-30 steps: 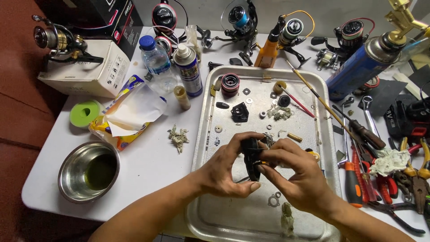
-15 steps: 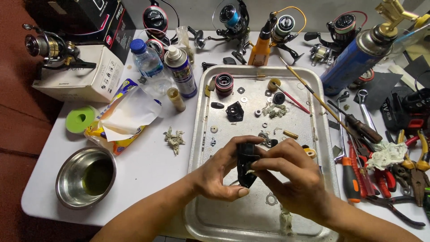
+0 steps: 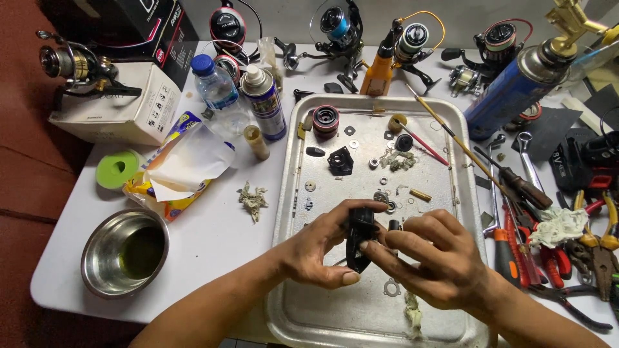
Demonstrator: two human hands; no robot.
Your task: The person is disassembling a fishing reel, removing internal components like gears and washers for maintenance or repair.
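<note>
Both hands over near half of metal tray (image 3: 290, 212). Left hand (image 3: 316, 248) curled around black reel body (image 3: 360, 238), thumb under, fingers over top. Right hand (image 3: 438, 261) pinching same part from other side, fingertips (image 3: 373, 247) touching it. Part held just above tray. Small washers and screws scattered on tray's far half. Steel bowl (image 3: 126, 252) left of tray; pliers and screwdrivers right of it.

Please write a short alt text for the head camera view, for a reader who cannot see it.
Two bare hands, left hand and right hand, hold a small black reel part over a metal tray scattered with washers and small parts. Around the tray lie fishing reels, a spray can, a steel bowl and hand tools.
</note>
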